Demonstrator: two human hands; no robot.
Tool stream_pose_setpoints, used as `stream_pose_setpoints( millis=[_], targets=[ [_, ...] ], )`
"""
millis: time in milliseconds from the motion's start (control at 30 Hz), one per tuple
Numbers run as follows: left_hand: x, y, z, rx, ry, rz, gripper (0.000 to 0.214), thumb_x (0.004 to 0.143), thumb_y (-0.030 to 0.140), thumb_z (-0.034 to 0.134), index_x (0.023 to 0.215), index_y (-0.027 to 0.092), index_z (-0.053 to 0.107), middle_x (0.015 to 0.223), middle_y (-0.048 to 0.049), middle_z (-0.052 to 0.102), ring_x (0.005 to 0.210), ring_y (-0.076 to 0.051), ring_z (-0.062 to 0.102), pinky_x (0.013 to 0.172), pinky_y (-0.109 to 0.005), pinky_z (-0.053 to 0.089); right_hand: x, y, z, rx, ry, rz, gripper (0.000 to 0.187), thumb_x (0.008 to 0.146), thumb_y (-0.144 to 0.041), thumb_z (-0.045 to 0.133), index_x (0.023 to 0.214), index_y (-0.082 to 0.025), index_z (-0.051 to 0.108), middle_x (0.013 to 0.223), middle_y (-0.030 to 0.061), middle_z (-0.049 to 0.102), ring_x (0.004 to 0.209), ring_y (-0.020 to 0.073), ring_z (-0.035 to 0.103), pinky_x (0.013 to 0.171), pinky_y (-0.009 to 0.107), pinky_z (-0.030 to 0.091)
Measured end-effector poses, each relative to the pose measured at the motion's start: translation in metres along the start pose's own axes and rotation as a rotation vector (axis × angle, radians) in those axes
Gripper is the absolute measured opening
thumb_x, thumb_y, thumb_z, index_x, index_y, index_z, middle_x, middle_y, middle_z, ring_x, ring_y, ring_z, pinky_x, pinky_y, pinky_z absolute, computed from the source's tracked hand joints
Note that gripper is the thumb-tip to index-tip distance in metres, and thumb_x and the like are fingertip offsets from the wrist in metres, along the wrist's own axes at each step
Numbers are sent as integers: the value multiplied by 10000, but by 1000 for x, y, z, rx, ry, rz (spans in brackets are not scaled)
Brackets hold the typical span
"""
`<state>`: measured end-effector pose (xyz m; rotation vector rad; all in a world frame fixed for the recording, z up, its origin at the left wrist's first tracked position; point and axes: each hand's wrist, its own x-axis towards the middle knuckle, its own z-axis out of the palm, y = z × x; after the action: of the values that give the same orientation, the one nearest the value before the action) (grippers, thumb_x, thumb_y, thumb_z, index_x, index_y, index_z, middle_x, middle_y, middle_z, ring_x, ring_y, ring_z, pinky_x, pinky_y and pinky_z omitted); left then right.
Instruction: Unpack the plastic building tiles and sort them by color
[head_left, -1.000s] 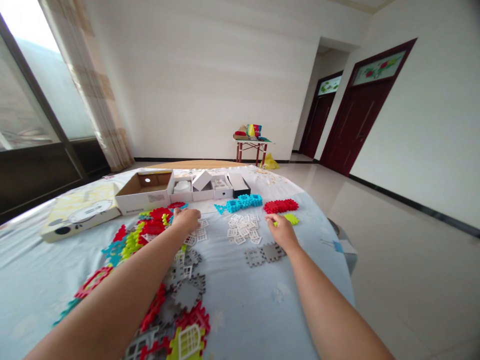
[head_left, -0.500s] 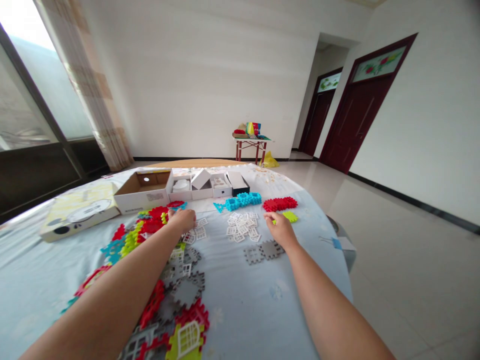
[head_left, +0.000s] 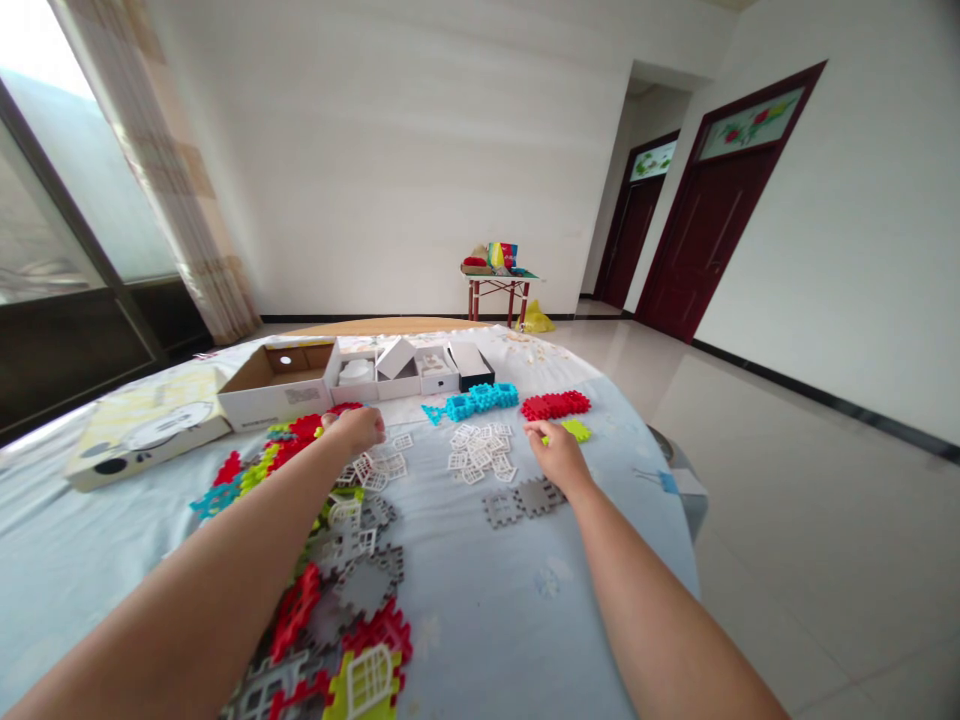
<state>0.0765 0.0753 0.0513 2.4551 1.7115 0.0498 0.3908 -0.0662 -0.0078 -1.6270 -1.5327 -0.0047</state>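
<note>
My left hand (head_left: 356,430) is curled closed at the far end of a mixed pile of red, grey, green and blue toothed plastic tiles (head_left: 337,570), beside some white window pieces (head_left: 379,466). What its fingers hold is hidden. My right hand (head_left: 555,455) rests with fingers bent on the cloth next to a lime-green tile (head_left: 576,430), touching its near edge. Sorted groups lie beyond: white window pieces (head_left: 478,452), blue tiles (head_left: 472,402), red tiles (head_left: 555,405), and two grey tiles (head_left: 521,498) near my right wrist.
A round table under a pale blue cloth (head_left: 487,620) carries an open cardboard box (head_left: 274,385), small white boxes (head_left: 390,365), a black box (head_left: 472,365) and a flat yellow box (head_left: 142,430). A small red-legged table (head_left: 499,285) stands by the far wall. Dark doors are at right.
The view has drifted slightly left. My left hand has edged a little farther toward the red tiles; my right hand has stayed by the green tile.
</note>
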Motion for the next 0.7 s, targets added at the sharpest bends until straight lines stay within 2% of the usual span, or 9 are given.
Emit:
stream_pose_setpoints(
  millis=[100, 200, 300, 400, 467, 567, 700],
  targets=[
    [2, 10, -3, -149, 35, 40, 237, 614, 364, 628, 754, 176, 657, 749, -41, 672, 762, -219, 604, 661, -290, 424, 0, 0, 0, 7, -3, -2, 230, 784, -185, 472, 899, -188, 670, 885, 57, 696, 826, 176, 619, 785, 279, 457],
    [4, 34, 0, -311, 48, 113, 340, 640, 445, 598, 826, 167, 656, 762, -22, 680, 723, -172, 602, 629, -250, 434, -1, 0, 0, 4, -7, -8, 230, 785, -183, 470, 900, -185, 669, 893, 59, 695, 834, 179, 618, 790, 284, 456],
    [6, 64, 3, -426, 71, 171, 461, 711, 535, 503, 981, 185, 635, 881, -20, 688, 758, -147, 605, 642, -237, 443, -1, 1, 0, 8, -10, -8, 232, 787, -188, 468, 907, -178, 667, 903, 62, 694, 852, 184, 619, 789, 286, 459],
    [7, 81, 3, -433, 99, 160, 454, 738, 526, 483, 1025, 205, 625, 946, -24, 683, 820, -158, 606, 693, -251, 440, -1, 1, 0, 7, -5, -4, 232, 789, -195, 467, 910, -179, 664, 904, 60, 694, 852, 183, 619, 787, 286, 461],
    [7, 80, 3, -374, 128, 102, 412, 742, 494, 493, 994, 201, 635, 966, -45, 678, 882, -196, 597, 749, -297, 427, -1, 2, -1, 3, 0, -4, 230, 790, -200, 467, 908, -181, 664, 894, 59, 695, 835, 181, 620, 782, 288, 462],
    [8, 65, 6, -246, 147, 11, 344, 740, 432, 506, 968, 212, 640, 1000, -65, 668, 976, -253, 564, 839, -385, 375, 0, 2, -1, 4, 7, -7, 227, 791, -207, 469, 907, -184, 662, 883, 59, 696, 820, 180, 622, 773, 290, 464],
    [12, 39, 17, -89, 86, -36, 298, 700, 380, 550, 942, 239, 653, 987, -74, 673, 972, -271, 559, 861, -417, 345, 0, 2, 0, 6, 9, -5, 225, 789, -203, 470, 904, -184, 662, 885, 61, 696, 818, 180, 622, 770, 290, 463]
  ],
)
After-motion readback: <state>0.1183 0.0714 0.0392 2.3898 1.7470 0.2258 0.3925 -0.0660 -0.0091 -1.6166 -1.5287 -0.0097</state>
